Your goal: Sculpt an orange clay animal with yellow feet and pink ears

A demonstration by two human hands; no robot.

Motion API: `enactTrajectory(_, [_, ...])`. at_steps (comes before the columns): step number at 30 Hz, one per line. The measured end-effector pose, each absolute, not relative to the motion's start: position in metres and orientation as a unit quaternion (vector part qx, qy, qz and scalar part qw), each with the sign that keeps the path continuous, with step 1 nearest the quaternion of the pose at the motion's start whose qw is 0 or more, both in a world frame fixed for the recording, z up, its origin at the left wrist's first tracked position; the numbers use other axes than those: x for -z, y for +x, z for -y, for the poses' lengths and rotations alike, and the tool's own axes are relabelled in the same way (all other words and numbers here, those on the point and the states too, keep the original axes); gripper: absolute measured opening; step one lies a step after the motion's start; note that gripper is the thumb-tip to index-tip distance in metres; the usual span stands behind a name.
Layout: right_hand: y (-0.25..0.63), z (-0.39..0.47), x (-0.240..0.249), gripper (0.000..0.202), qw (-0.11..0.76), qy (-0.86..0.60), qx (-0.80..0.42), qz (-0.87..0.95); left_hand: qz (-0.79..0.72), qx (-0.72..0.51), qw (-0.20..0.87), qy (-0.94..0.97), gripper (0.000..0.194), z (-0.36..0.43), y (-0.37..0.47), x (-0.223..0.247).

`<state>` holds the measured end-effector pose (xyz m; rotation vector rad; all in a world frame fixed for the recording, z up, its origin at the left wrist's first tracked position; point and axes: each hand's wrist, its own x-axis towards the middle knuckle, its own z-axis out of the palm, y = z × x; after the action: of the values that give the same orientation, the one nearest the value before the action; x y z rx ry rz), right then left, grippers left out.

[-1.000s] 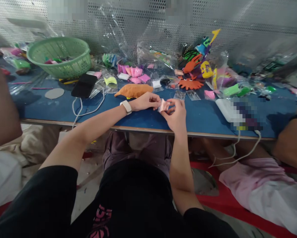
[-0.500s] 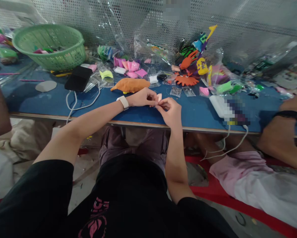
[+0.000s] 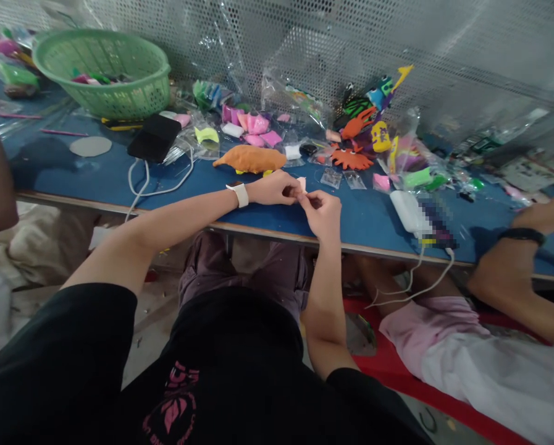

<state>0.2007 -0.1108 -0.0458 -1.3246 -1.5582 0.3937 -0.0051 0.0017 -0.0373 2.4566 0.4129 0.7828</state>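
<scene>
A small pale pink piece (image 3: 302, 183) is pinched between the fingertips of both hands, above the blue table near its front edge. My left hand (image 3: 277, 187), with a white band at the wrist, grips it from the left, fingers curled. From the right, my right hand (image 3: 322, 211) closes thumb and fingers on its lower part. Fingers cover much of the piece. Just behind my left hand lies an orange clay figure (image 3: 251, 159) with yellow bits under it.
Behind are a green basket (image 3: 103, 99), a black phone (image 3: 154, 138) with a white cable, colored clay packets (image 3: 257, 123) and an orange crab figure (image 3: 351, 158). A white power bank (image 3: 407, 210) lies right. Other people's arms reach in at both sides.
The camera view has tilted and shifted slightly. Both hands remain together at the pale pink piece, with slightly changed finger positions. The arm at the right has shifted a little.
</scene>
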Motion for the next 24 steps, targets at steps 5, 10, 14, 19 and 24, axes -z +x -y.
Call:
enactTrajectory(5, [0.1993, 0.1127, 0.0443, 0.050, 0.492, -0.550, -0.163, 0.655, -0.135, -0.282, 0.256, 0.915, 0.015, -0.0042, -0.0053, 0.0380])
enactTrajectory(10, [0.2019, 0.1121, 0.0458, 0.046, 0.484, -0.565, -0.148, 0.651, -0.136, -0.282, 0.226, 0.922, 0.015, -0.0024, -0.0002, 0.0411])
enactTrajectory(14, [0.2063, 0.1089, 0.0497, 0.035, 0.473, -0.572, -0.160, 0.651, -0.131, -0.274, 0.230, 0.924, 0.016, -0.0002, 0.0023, 0.0410])
enactTrajectory(19, [0.2071, 0.1115, 0.0480, 0.037, 0.474, -0.567, -0.180, 0.649, -0.130, -0.262, 0.232, 0.928, 0.017, 0.0016, -0.0003, 0.0380])
enactTrajectory(24, [0.2062, 0.1128, 0.0445, 0.052, 0.453, -0.576, -0.170, 0.659, -0.122, -0.250, 0.191, 0.941, 0.013, 0.0007, -0.0002, 0.0411])
